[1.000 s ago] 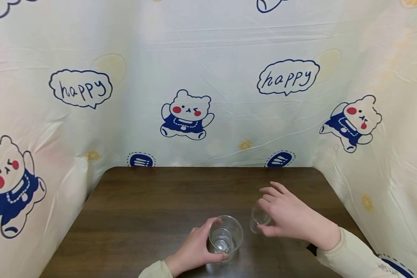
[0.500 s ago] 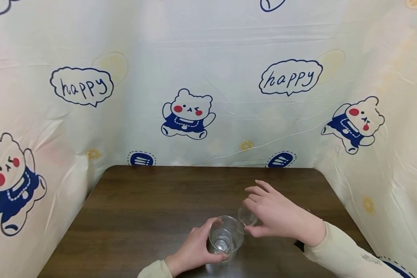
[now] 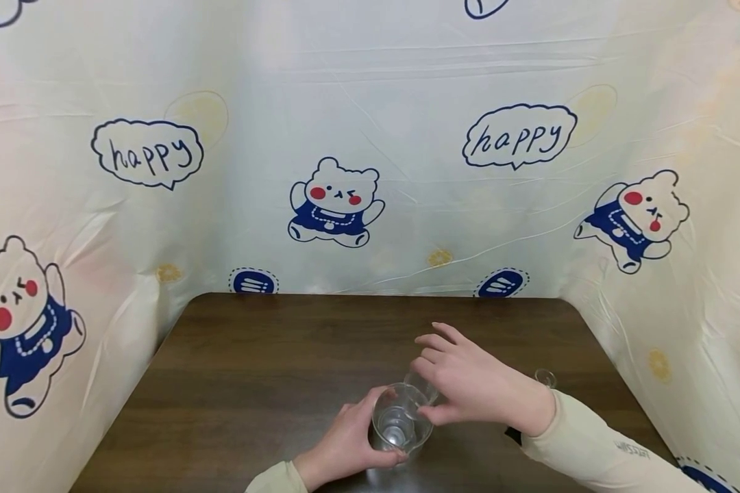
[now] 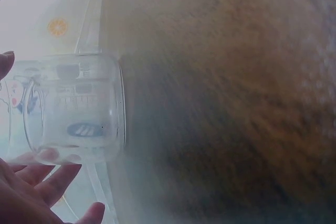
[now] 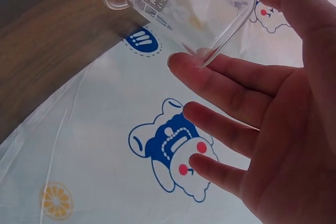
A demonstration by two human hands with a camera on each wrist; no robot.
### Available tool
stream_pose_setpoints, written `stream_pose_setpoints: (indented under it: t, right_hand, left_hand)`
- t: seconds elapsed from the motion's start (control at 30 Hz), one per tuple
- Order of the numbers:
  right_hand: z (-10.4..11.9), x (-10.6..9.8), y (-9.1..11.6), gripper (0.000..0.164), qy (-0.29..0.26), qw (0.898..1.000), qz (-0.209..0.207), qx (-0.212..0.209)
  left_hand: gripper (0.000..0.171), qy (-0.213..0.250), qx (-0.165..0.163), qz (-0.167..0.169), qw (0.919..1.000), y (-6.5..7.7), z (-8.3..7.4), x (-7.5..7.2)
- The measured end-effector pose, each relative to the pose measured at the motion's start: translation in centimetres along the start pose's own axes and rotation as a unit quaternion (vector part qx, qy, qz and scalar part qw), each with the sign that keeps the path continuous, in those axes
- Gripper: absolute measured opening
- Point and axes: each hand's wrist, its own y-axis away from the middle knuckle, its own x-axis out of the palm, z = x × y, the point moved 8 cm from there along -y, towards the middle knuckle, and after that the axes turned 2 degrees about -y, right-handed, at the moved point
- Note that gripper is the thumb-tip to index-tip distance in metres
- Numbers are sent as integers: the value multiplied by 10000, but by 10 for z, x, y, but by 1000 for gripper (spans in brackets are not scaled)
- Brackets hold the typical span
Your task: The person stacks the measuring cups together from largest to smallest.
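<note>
My left hand grips a clear glass beaker standing upright on the table, with a smaller beaker nested inside it. In the left wrist view, printed marks show through the side of the large beaker. My right hand pinches another small beaker, marked 50ml, between thumb and fingertips near its base. This one is tilted, its mouth towards the large beaker's rim. The other fingers of that hand are spread. Whether the two rims touch, I cannot tell.
Behind my right wrist, a small clear round glass shows on the dark wooden table. A black object is partly hidden under the right sleeve. Printed cloth hangs around the table's back and sides.
My right hand has moved left, bringing its small beaker from beside the large one to its rim. A round glass has come into view behind the wrist. The left hand keeps its place.
</note>
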Motion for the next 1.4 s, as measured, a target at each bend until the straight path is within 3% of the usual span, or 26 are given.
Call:
stream_pose_setpoints:
  t: [0.43, 0.8, 1.13, 1.4]
  right_hand:
    - [8, 14, -4, 44, 23, 9999, 23, -146]
    - [8, 39, -5, 46, 24, 9990, 450, -73]
    - [12, 53, -5, 47, 236, 9979, 588, -93]
    - [17, 55, -6, 45, 202, 9980, 565, -205]
  left_hand:
    - [84, 34, -48, 43, 10000, 0, -2, 0]
    - [87, 93, -115, 152, 9998, 0, 1, 2]
    - [88, 25, -64, 131, 9999, 0, 0, 1]
    - [88, 78, -114, 178, 9997, 0, 1, 2]
